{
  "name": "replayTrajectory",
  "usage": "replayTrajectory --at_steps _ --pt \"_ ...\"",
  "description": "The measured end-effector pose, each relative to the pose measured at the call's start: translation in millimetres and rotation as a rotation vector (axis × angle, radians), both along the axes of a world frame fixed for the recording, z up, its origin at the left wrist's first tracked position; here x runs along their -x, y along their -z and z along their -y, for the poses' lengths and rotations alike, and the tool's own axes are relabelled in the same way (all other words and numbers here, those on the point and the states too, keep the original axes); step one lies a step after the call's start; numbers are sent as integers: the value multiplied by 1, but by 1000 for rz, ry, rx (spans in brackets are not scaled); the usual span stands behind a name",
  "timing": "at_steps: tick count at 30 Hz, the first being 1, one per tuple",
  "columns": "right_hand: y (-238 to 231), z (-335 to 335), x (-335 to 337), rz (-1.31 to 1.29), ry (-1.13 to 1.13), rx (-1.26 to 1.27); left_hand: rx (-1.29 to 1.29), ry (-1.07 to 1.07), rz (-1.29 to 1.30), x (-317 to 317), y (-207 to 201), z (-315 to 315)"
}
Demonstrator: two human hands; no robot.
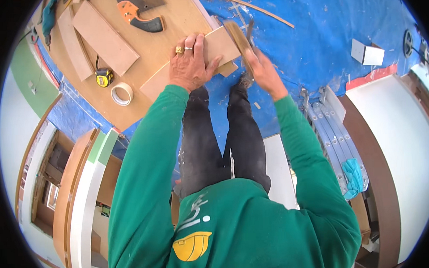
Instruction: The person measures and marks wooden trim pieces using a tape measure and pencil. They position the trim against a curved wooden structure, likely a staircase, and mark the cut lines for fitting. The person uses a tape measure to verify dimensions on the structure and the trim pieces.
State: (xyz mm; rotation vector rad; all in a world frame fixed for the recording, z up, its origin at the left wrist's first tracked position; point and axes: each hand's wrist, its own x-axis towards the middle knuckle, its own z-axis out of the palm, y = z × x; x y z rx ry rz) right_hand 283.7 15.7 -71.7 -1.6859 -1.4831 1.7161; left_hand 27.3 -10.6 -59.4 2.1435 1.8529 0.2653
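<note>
My left hand (189, 64) presses flat on a long thin wooden board (218, 45) that lies across the edge of a round wooden tabletop (140, 47). Rings show on two fingers. My right hand (262, 72) grips a wooden-handled tool (238, 35), blurred with motion, its head at the board's right end. I cannot tell what kind of tool it is. Both arms wear green sleeves, and my legs in dark trousers stand below the board.
On the tabletop lie a handsaw with an orange and black handle (139, 17), a yellow tape measure (104, 78), a roll of tape (122, 93) and loose boards (102, 36). A blue tarp (324, 31) covers the floor. A folded metal ladder (335, 139) lies at right.
</note>
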Motion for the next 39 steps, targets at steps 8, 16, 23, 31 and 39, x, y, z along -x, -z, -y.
replayTrajectory --at_steps 8,16,23,31,39 --pt "-1 -18 20 8 -53 -6 44 2 -2 4 0 -7" --pt "5 -76 50 57 -128 -33 -31 31 26 1 0 -8" --pt "13 -7 4 12 -63 -120 -31 -5 34 3 6 -4" --pt "14 -36 23 63 -125 -175 8 11 19 3 0 -6" --pt "-26 115 -82 99 243 357 -55 43 3 2 4 -2"
